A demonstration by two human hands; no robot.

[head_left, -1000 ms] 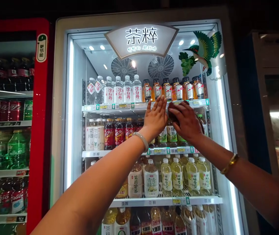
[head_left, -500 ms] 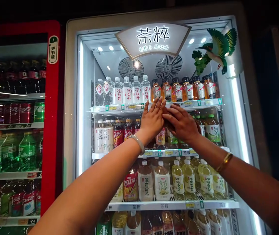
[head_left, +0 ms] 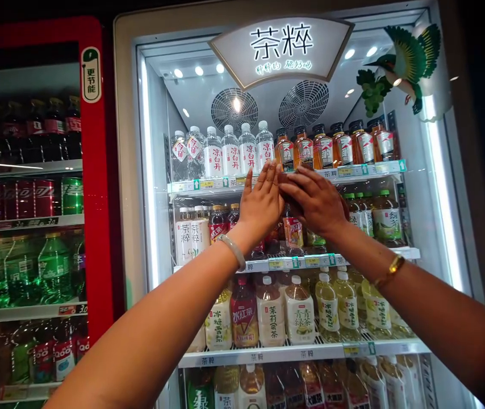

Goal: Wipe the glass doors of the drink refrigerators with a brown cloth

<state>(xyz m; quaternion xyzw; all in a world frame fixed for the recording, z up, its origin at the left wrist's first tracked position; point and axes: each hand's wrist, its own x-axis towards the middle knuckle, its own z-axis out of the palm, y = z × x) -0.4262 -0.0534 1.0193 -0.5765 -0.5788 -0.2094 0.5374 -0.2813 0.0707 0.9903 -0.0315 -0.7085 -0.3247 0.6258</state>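
My left hand point(head_left: 262, 201), with a pale bangle at its wrist, is raised in front of a lit drinks cooler, fingers extended and apart. Close beside it, my right hand point(head_left: 316, 200) has its fingers stretched toward the left one; a gold bracelet point(head_left: 391, 271) circles that wrist. Neither hand shows anything held. Behind the hands, clear water bottles point(head_left: 247, 150) and amber bottles point(head_left: 342, 146) line the top shelf. The second shelf, partly hidden by my hands, holds red-labelled and green-labelled bottles point(head_left: 387, 218).
A red-framed cooler point(head_left: 97, 187) with dark bottles, cans and green bottles point(head_left: 53, 264) stands at the left. An illuminated fan-shaped sign point(head_left: 283, 51) tops the lit cooler, beside a bird decoration point(head_left: 410, 65). Lower shelves carry yellow and white-labelled bottles point(head_left: 300, 318).
The view has shifted, so the cooler's upper shelves and bird appear farther right. My hands stay close together and sit slightly farther left in the picture.
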